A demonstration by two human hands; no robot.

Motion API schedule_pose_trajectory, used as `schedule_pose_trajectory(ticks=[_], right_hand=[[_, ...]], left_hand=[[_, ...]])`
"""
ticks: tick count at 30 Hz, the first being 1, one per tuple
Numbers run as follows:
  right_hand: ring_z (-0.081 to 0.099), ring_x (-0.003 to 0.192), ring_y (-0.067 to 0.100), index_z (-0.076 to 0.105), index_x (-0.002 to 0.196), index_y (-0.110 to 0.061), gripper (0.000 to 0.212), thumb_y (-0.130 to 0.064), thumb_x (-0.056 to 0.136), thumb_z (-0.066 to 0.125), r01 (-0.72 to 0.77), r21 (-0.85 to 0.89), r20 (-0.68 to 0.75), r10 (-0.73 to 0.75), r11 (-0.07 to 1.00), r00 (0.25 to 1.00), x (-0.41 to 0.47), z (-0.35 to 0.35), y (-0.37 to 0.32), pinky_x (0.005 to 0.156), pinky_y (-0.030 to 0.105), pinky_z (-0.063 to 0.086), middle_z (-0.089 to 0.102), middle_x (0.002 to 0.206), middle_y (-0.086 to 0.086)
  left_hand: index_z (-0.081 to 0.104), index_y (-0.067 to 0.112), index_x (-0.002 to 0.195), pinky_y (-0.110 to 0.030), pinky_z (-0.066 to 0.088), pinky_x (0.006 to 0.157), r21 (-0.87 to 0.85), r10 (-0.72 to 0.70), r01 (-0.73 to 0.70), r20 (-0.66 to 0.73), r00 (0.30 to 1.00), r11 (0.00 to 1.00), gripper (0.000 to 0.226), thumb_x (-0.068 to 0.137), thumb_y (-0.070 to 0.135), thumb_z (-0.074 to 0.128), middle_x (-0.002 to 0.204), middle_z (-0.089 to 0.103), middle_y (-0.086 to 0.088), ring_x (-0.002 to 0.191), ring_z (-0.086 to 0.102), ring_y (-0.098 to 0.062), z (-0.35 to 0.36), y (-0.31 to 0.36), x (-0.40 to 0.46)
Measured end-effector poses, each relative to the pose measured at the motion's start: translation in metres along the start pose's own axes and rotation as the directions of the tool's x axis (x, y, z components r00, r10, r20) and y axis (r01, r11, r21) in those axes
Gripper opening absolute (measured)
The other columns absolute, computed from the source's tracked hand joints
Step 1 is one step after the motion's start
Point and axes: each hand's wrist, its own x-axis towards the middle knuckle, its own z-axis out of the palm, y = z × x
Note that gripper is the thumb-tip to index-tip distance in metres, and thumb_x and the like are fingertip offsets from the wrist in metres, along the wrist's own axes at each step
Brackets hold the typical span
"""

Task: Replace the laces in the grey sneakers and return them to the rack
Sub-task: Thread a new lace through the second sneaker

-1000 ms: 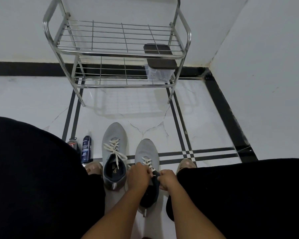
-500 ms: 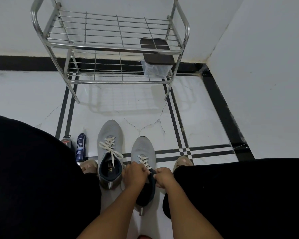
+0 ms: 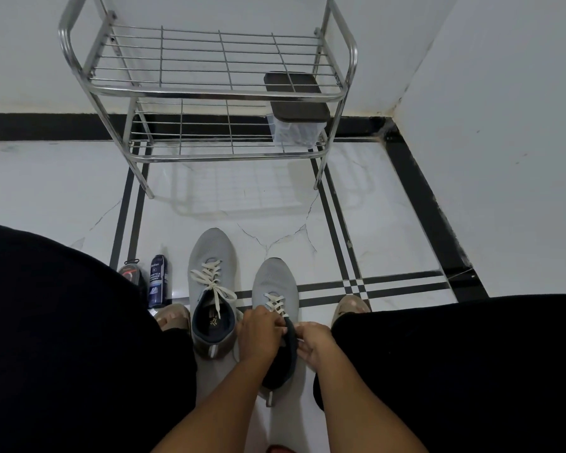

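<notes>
Two grey sneakers stand side by side on the white floor between my knees. The left sneaker (image 3: 211, 256) has cream laces tied loosely, with ends falling into its dark opening. The right sneaker (image 3: 273, 279) has cream laces (image 3: 276, 304) crossed over its tongue. My left hand (image 3: 257, 331) grips the left side of its collar at the top of the lacing. My right hand (image 3: 312, 343) pinches the right side of the collar. What the fingertips hold is hidden. A steel two-tier rack (image 3: 209, 89) stands against the far wall.
A dark-lidded clear box (image 3: 296, 109) sits at the right end of the rack's lower shelf. A blue spray can (image 3: 157, 279) and a small dark tin (image 3: 131, 273) lie left of the sneakers. My black-clothed knees flank the shoes; a wall rises on the right.
My hands have stayed on the right sneaker's collar, the right one slipping slightly lower. The view has tilted a little; the sneakers have not moved.
</notes>
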Motion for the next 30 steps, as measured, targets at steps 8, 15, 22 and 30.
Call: schedule_pose_trajectory(ticks=[8,15,22,30], right_hand=[[0.053,0.068,0.020,0.048,0.085,-0.003,0.021,-0.009,0.099,0.033,0.059,0.274,-0.151,-0.018,0.960,0.988,-0.001,0.001,-0.012,0.066,0.032,0.047,0.053,0.080,0.010],[0.050,0.071,0.021,0.042,0.103,-0.007,0.015,-0.010,0.099,0.028,0.678,-0.003,-0.809,-0.400,0.735,0.430,-0.048,-0.033,-0.094,0.055,0.025,0.041,0.052,0.089,0.010],[0.058,0.113,0.031,0.061,0.118,-0.005,0.033,-0.018,0.098,0.039,0.252,-0.725,-0.133,-0.489,0.641,0.862,-0.024,-0.014,-0.052,0.082,0.028,0.044,0.062,0.121,0.014],[0.062,0.097,0.028,0.056,0.080,-0.012,0.011,-0.020,0.086,0.061,0.136,-0.595,-0.102,-0.242,0.792,0.965,0.001,-0.002,-0.016,0.075,0.029,0.047,0.059,0.094,0.012]], left_hand=[[0.042,0.019,0.105,-0.034,0.045,0.078,-0.027,-0.190,0.189,-0.080,0.978,0.982,0.040,0.084,0.042,0.066,0.113,0.054,-0.002,0.106,0.054,-0.024,-0.008,-0.013,-0.013],[0.056,0.012,0.106,-0.036,0.050,0.080,-0.061,-0.290,0.292,0.039,0.956,0.955,0.035,0.089,0.043,0.059,0.108,0.065,-0.011,0.103,0.062,-0.031,-0.009,-0.020,-0.010],[0.050,0.014,0.107,-0.036,0.049,0.078,-0.141,-0.277,0.285,0.078,0.958,0.948,0.033,0.088,0.038,0.062,0.107,0.065,-0.010,0.101,0.062,-0.031,-0.011,-0.019,-0.009],[0.059,0.009,0.106,-0.035,0.044,0.087,-0.173,-0.232,0.261,0.169,0.958,0.950,0.036,0.100,0.030,0.030,0.117,0.063,-0.017,0.109,0.058,-0.033,-0.008,-0.025,-0.003]])
